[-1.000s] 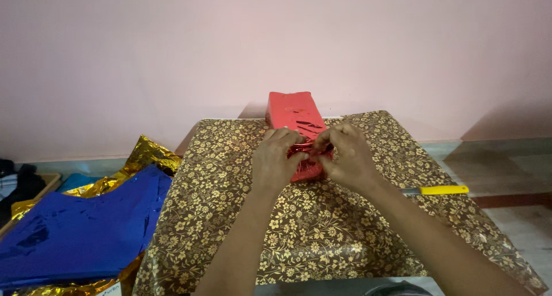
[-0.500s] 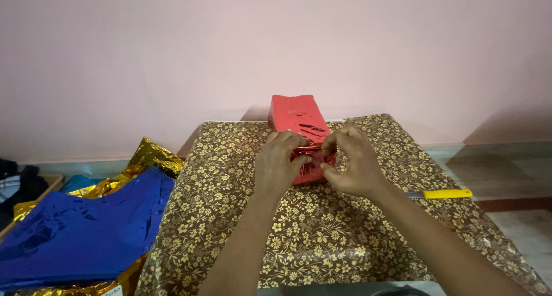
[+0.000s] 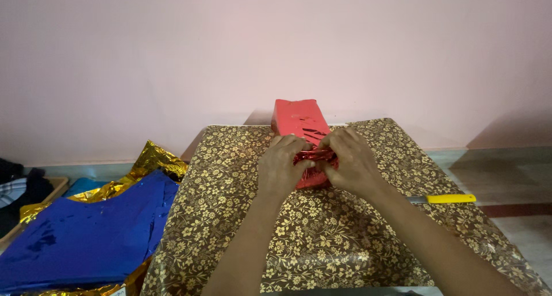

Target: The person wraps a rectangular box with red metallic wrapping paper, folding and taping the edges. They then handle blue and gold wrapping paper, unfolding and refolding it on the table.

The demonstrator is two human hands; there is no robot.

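Both hands pinch the crinkled foil at the near end of a red wrapped box (image 3: 302,129): the left hand (image 3: 282,168) and right hand (image 3: 352,165) have fingers closed tight on the gathered red wrap, thumbs meeting in the middle. That box lies lengthwise at the far middle of a table under a brown cloth with gold flowers (image 3: 322,238). For a neat end, the folds should be pressed flat and even against the box before letting go. A yellow-handled knife (image 3: 443,199) lies to the right; blue foil sheets (image 3: 86,238) and gold foil (image 3: 152,161) lie left.
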